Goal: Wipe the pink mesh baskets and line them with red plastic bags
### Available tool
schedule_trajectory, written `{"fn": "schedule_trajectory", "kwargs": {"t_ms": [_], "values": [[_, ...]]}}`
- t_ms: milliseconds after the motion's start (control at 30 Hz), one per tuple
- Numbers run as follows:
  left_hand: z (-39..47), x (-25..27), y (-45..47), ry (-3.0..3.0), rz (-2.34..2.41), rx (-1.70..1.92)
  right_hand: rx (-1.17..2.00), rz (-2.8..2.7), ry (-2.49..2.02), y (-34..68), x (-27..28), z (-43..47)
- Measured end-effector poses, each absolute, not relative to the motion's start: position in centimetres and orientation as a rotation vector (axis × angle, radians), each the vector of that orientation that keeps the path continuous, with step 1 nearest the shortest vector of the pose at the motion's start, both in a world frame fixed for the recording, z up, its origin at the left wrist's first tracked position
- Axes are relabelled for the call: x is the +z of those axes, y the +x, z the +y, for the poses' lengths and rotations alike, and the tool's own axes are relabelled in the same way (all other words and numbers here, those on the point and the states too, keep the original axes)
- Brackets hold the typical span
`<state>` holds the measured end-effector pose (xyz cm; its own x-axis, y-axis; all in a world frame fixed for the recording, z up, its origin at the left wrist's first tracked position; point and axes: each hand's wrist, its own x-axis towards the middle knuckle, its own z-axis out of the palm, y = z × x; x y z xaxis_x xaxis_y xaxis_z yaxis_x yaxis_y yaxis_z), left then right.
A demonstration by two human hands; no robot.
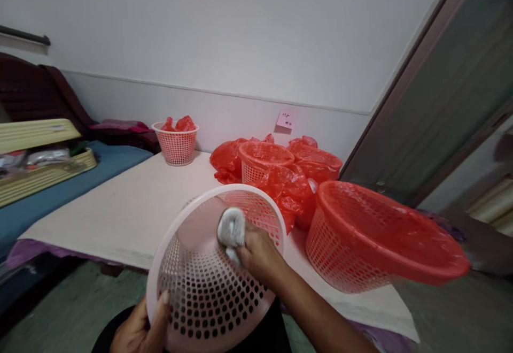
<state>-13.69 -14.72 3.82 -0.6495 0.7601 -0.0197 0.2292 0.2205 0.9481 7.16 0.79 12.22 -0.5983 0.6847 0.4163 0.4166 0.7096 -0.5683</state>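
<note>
A pale pink plastic basket (212, 310) with a perforated wall is tilted so that its open mouth faces me. My left hand (144, 323) grips its rim at the lower left, thumb on the inside and fingers behind. Inside the basket, my right hand (258, 248) is closed around a folded white cloth (232, 228), held near the inner wall and base. The basket's far side lies over the front part of the white-topped surface.
A large red basket (348, 251) lined with red plastic stands at right. Behind are smaller red baskets (266, 155) and red plastic bags (228, 158). A pink basket (178, 147) holding red plastic stands back left. A pink note (285, 119) is on the wall; an open yellow case (40, 139) lies far left.
</note>
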Motion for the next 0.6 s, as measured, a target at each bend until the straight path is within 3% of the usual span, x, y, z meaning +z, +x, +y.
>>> {"fn": "schedule_trajectory", "kwargs": {"t_ms": [233, 467, 600], "values": [[-13.9, 5.8, -13.0, 0.938, 1.975, 1.440, 0.728, -2.765, -0.814, 6.4, 9.1, -3.8], [-13.0, 7.0, -13.5, 1.062, 1.974, 1.458, 1.114, -2.698, -0.692, 5.3, 9.1, -5.2], [-12.5, 7.0, -14.6, 1.204, 2.004, 1.395, 0.872, -2.730, -0.737, 5.9, 9.6, -4.2]]}}
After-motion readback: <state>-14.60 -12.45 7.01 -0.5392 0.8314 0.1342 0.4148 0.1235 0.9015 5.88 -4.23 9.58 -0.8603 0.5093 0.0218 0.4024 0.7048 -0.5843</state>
